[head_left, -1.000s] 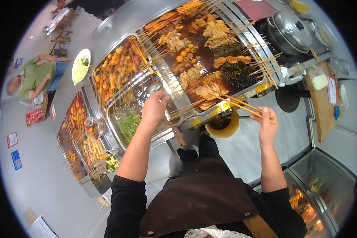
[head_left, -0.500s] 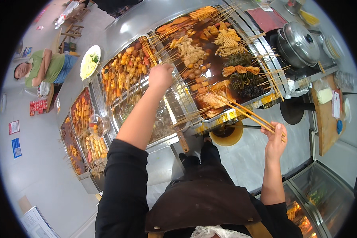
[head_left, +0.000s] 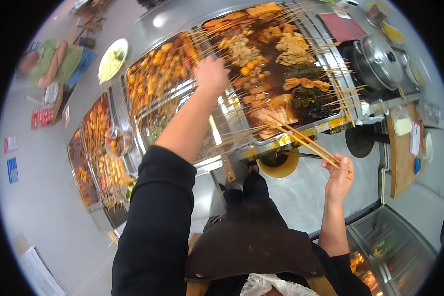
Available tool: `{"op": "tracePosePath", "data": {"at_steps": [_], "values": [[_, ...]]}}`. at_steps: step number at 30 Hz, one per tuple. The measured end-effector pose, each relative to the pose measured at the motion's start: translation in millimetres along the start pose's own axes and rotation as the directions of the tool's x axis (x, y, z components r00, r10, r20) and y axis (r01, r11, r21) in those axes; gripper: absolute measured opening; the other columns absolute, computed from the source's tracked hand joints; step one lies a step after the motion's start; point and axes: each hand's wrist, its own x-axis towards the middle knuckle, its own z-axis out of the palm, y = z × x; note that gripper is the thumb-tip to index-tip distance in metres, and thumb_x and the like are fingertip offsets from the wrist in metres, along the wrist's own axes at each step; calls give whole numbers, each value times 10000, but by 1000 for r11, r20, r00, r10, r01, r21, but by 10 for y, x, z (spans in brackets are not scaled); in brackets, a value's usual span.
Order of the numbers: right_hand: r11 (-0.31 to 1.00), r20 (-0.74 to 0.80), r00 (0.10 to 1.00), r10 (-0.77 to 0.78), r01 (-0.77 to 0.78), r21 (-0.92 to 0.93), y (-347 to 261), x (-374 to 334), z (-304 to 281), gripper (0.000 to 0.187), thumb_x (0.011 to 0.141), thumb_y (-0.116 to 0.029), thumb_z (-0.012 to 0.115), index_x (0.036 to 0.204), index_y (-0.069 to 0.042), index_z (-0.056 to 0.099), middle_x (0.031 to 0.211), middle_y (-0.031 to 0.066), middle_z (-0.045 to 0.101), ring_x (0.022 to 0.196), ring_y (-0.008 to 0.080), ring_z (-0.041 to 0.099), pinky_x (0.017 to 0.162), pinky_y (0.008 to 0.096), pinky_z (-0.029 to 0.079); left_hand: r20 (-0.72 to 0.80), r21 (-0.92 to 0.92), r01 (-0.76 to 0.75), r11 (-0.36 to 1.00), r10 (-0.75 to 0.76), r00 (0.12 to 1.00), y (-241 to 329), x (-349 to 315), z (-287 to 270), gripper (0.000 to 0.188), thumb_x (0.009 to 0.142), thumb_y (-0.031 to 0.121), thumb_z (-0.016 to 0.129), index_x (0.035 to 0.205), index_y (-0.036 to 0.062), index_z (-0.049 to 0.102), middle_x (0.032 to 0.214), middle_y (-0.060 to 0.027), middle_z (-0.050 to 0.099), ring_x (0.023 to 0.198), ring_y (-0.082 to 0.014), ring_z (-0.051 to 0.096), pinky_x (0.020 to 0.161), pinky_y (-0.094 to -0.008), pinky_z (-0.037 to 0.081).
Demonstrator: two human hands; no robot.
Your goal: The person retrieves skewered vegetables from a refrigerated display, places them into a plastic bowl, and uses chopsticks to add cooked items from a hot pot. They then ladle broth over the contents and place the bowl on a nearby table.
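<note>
Chopsticks [head_left: 314, 144], long, slim and yellowish-brown, slant across the centre right of the frame, grasped in our right grip [head_left: 338, 178], tips at pale, fanned food [head_left: 270, 117] in a metal tray [head_left: 265, 142]. Our left grip [head_left: 212, 75] is blurred at upper centre, near skewers [head_left: 189, 48]; we cannot tell whether it grasps any. Our left forearm [head_left: 185, 129] hides part of a second tray [head_left: 209, 164], and a lidded pot [head_left: 380, 61] stands upper right

Lidded metal pot [head_left: 380, 61]; far left, a person [head_left: 56, 61] in green.

Left hand [head_left: 212, 75] blurred, any grip beneath it hidden.
</note>
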Motion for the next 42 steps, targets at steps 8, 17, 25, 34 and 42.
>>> {"op": "tracePosePath", "data": {"at_steps": [8, 17, 25, 34, 42], "values": [[1000, 237, 971, -10, 7, 13, -99, -182, 561, 336, 1057, -287, 469, 1036, 28, 582, 907, 145, 642, 798, 256, 674, 711, 370, 578, -84, -759, -176, 627, 174, 981, -343, -2655, -320, 210, 950, 236, 618, 1081, 80, 672, 1038, -143, 620, 1047, -329, 599, 894, -423, 491], [955, 627, 768, 134, 68, -287, 54, -954, 1927, 248, 1028, -216, 571, 1043, 24, 633, 985, 74, 642, 831, 164, 669, 775, 288, 568, 269, -708, 435, 556, -358, 894, -1649, -4945, -352, 208, 978, 168, 585, 1105, 41, 691, 1044, -119, 667, 947, -267, 646, 840, -337, 512], [548, 853, 513, 98, 688, -476, 355, -1663, 2913, 192, 916, -216, 683, 964, -30, 673, 939, 158, 641, 884, 302, 654, 804, 367, 517, 244, -794, 447, 411, -458, 855, -2144, -5817, -366, 204, 980, 167, 583, 1118, 64, 693, 1040, -103, 657, 928, -241, 645, 812, -336, 520], [804, 676, 731, -87, 452, -386, 278, -1832, 2706, 255, 1000, -224, 594, 933, 12, 662, 822, 22, 627, 722, 98, 616, 657, 237, 496, 245, -803, 473, 363, -522, 817, -2779, -6437, -186, 244, 988, 215, 544, 1128, 72, 683, 1010, -85, 633, 850, -245, 611, 790, -344, 492], [982, 447, 890, 87, -1, -188, 517, -2510, 2587, 350, 1040, -270, 526, 1127, 57, 618, 1053, 155, 656, 895, 231, 684, 781, 327, 600, 281, -848, 466, 251, -533, 798, -3023, -6395, 74, 250, 983, 192, 555, 1157, 67, 684, 1063, -88, 649, 921, -192, 633, 843, -322, 503]]}}
